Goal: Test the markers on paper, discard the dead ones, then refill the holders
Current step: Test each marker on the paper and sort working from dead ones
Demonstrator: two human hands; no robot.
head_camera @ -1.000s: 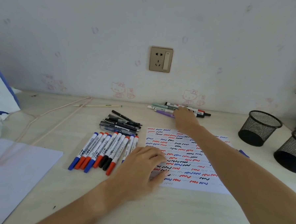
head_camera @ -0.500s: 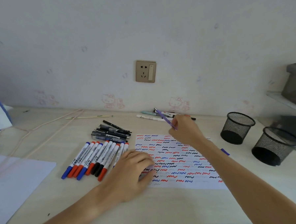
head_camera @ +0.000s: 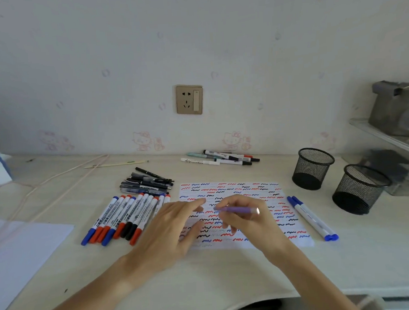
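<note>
A test paper (head_camera: 245, 188) covered in red, blue and black squiggles lies in the middle of the desk. My right hand (head_camera: 247, 220) holds a purple marker (head_camera: 237, 209) level above the paper. My left hand (head_camera: 172, 230) hovers just left of it, fingers spread toward the marker's left end. A row of red, blue and black capped markers (head_camera: 126, 218) lies left of the paper, with dark pens (head_camera: 145, 181) behind it. More markers (head_camera: 222, 157) lie by the wall. Two blue markers (head_camera: 312, 216) lie right of the paper. Two black mesh holders (head_camera: 313, 168) (head_camera: 359, 188) stand empty at the right.
A blank white sheet (head_camera: 21, 254) lies at the near left. A thin pink cord (head_camera: 65, 178) and a pale stick (head_camera: 115, 163) lie at the back left. A clear shelf unit (head_camera: 392, 142) stands at the far right. A wall socket (head_camera: 189, 100) is above the desk.
My right hand took the purple marker from the pile by the wall and brought it back over the paper. My left hand lifted from the paper's edge toward the marker.
</note>
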